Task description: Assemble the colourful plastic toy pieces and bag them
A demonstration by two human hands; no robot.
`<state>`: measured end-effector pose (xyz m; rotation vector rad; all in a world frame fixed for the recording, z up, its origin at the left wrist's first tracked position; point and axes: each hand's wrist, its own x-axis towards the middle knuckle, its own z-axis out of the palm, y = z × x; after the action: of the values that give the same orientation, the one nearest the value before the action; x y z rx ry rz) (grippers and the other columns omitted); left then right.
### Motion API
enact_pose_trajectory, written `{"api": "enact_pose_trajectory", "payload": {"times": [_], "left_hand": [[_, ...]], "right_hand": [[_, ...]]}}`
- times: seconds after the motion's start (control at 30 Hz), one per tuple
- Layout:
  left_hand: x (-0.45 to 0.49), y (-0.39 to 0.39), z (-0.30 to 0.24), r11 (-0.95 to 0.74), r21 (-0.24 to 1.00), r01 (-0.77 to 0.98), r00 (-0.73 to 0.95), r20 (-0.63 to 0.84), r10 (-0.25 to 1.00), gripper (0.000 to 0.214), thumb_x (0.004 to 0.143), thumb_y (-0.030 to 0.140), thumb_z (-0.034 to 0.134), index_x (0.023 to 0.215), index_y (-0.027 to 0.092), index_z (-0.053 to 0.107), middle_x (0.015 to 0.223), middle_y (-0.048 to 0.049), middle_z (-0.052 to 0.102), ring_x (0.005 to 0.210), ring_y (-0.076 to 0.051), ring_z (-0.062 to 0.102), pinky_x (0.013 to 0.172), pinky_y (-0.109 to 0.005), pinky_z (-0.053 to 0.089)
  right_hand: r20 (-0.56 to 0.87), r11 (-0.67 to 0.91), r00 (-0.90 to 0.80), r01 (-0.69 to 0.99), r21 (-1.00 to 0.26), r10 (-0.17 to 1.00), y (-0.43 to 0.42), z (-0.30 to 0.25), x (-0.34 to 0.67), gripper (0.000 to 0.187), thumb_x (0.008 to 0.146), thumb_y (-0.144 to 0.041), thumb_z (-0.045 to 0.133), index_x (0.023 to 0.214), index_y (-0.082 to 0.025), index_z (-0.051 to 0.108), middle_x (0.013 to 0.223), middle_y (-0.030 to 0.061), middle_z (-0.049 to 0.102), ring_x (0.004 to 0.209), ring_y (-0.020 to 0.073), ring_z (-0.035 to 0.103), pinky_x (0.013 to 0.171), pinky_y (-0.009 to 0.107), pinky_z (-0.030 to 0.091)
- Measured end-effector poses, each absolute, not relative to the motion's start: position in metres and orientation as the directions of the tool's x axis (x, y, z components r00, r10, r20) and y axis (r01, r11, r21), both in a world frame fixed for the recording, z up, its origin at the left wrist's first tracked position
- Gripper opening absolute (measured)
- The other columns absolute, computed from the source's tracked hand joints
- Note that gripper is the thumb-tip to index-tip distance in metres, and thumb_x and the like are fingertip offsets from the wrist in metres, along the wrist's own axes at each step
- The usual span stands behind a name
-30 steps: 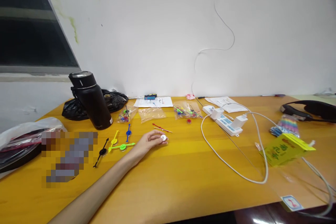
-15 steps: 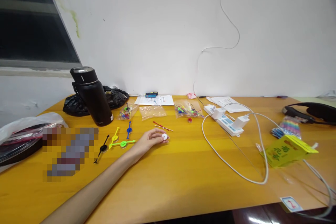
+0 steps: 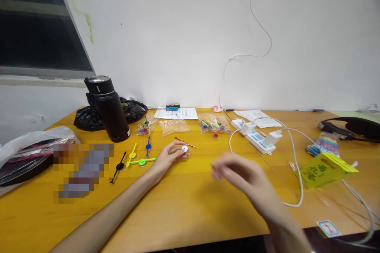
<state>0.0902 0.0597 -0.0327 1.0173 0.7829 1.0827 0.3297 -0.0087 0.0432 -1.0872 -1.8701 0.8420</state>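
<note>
My left hand [image 3: 172, 154] pinches a small white round disc [image 3: 184, 149] between thumb and fingers. Just beyond it lies a red arrow pointer [image 3: 181, 140] with a thin pale stick [image 3: 191, 145] alongside. My right hand [image 3: 237, 170] hangs over the table to the right, blurred, its fingers loosely bent and thumb apart, with nothing visible in it. To the left of my left hand are arrow spinners on round bases: green [image 3: 143, 162], blue [image 3: 148, 147], yellow [image 3: 133, 154] and black [image 3: 120, 166]. A small red disc [image 3: 215, 136] sits farther back.
Clear bags of spinner parts [image 3: 212, 122] lie behind, near a screwdriver [image 3: 172, 107]. A black bottle [image 3: 109, 114] stands at left. Rightward are a power strip [image 3: 255, 138] with looping white cable, a yellow-green packet [image 3: 323, 172] and headphones [image 3: 341, 128].
My right hand has come into view from the lower right, over the table. My left hand still pinches the white disc, nearly in the same spot.
</note>
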Motion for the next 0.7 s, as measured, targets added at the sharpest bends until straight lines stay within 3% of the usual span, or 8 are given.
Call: {"api": "enact_pose_trajectory", "payload": {"times": [0.2, 0.33, 0.47, 0.6, 0.7], "left_hand": [[0.088, 0.062, -0.035, 0.084, 0.934, -0.347, 0.193, -0.017, 0.981, 0.043, 0.077, 0.04, 0.081, 0.11, 0.017, 0.069, 0.121, -0.0105, 0.073, 0.11, -0.023, 0.07, 0.11, -0.039, 0.047], [0.086, 0.065, -0.038, 0.091, 0.933, -0.348, 0.167, -0.034, 0.985, 0.044, 0.077, 0.039, 0.081, 0.114, 0.018, 0.071, 0.123, -0.0104, 0.073, 0.115, -0.024, 0.068, 0.112, -0.039, 0.045], [0.086, 0.065, -0.037, 0.096, 0.941, -0.325, 0.157, -0.047, 0.987, 0.045, 0.08, 0.039, 0.079, 0.119, 0.019, 0.071, 0.123, -0.01, 0.073, 0.115, -0.024, 0.068, 0.112, -0.039, 0.045], [0.087, 0.063, -0.034, 0.099, 0.946, -0.308, 0.153, -0.054, 0.987, 0.047, 0.077, 0.04, 0.081, 0.119, 0.019, 0.072, 0.12, -0.01, 0.074, 0.11, -0.024, 0.071, 0.11, -0.039, 0.047], [0.087, 0.063, -0.032, 0.081, 0.951, -0.299, 0.17, -0.031, 0.985, 0.048, 0.076, 0.041, 0.081, 0.118, 0.02, 0.072, 0.121, -0.0094, 0.074, 0.111, -0.025, 0.07, 0.11, -0.039, 0.047]], "right_hand": [[0.28, 0.431, -0.328, 0.707, -0.561, 0.902, 0.101, 0.001, 0.306, 0.015, 0.092, -0.032, 0.06, 0.09, -0.019, 0.067, 0.089, 0.0059, 0.069, 0.076, 0.0182, 0.062, 0.07, 0.031, 0.046], [0.318, 0.514, -0.404, 0.703, -0.492, 0.858, 0.111, -0.025, 0.311, 0.014, 0.092, -0.032, 0.059, 0.088, -0.019, 0.064, 0.092, 0.0059, 0.066, 0.08, 0.0173, 0.061, 0.072, 0.029, 0.046], [0.319, 0.493, -0.377, 0.62, -0.611, 0.869, 0.107, -0.025, 0.317, 0.018, 0.095, -0.033, 0.054, 0.087, -0.019, 0.062, 0.084, 0.0055, 0.066, 0.072, 0.0171, 0.06, 0.069, 0.03, 0.047], [0.226, 0.307, -0.271, 0.313, -0.899, 0.936, 0.111, -0.019, 0.314, 0.032, 0.09, -0.05, 0.061, 0.086, -0.019, 0.06, 0.079, 0.0047, 0.069, 0.074, 0.0188, 0.066, 0.074, 0.033, 0.052], [0.148, 0.193, -0.273, 0.144, -0.971, 0.951, 0.109, -0.019, 0.309, 0.041, 0.078, -0.057, 0.074, 0.083, -0.019, 0.062, 0.083, 0.0045, 0.072, 0.081, 0.0195, 0.069, 0.082, 0.034, 0.053]]}}
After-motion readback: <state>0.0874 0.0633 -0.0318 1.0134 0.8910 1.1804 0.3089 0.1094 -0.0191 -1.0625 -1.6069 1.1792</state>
